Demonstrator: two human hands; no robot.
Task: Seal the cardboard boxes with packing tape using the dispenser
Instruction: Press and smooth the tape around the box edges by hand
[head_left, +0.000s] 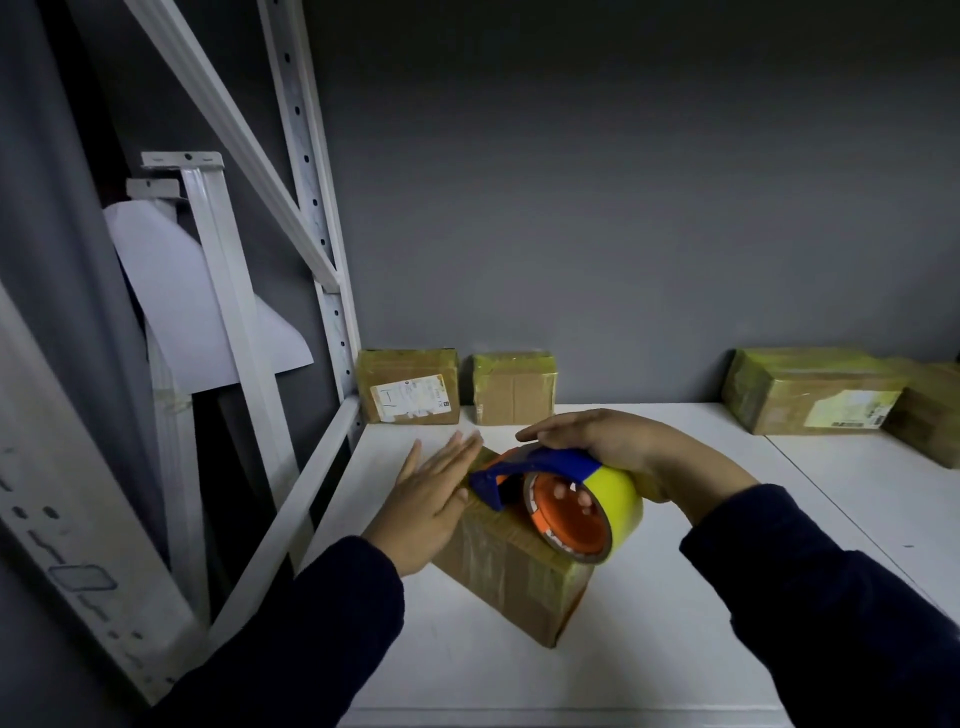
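Standing far left: white metal rack (234, 332), grey wall (623, 208) behind. White shelf (675, 623) fills bottom, taped boxes (410, 387) along its back. Centre: left hand (431, 499), fingers straight & flat, lies on box (509, 577). Right hand (613, 441) curls round blue dispenser (561, 462) w/ yellow tape roll (618, 493), on box top.

a box (511, 566) sits on the shelf (675, 597) at lower centre of the frame, with the tape dispenser (566, 499) on top of it. the left hand (431, 499) lies flat on the box's left end, and the right hand (597, 441) grips the dispenser from above. behind, against the wall, a first parcel (410, 387) stands left of centre, a second parcel (514, 387) just right of it and a third parcel (810, 389) far right. a rack post (322, 208) rises at upper left.
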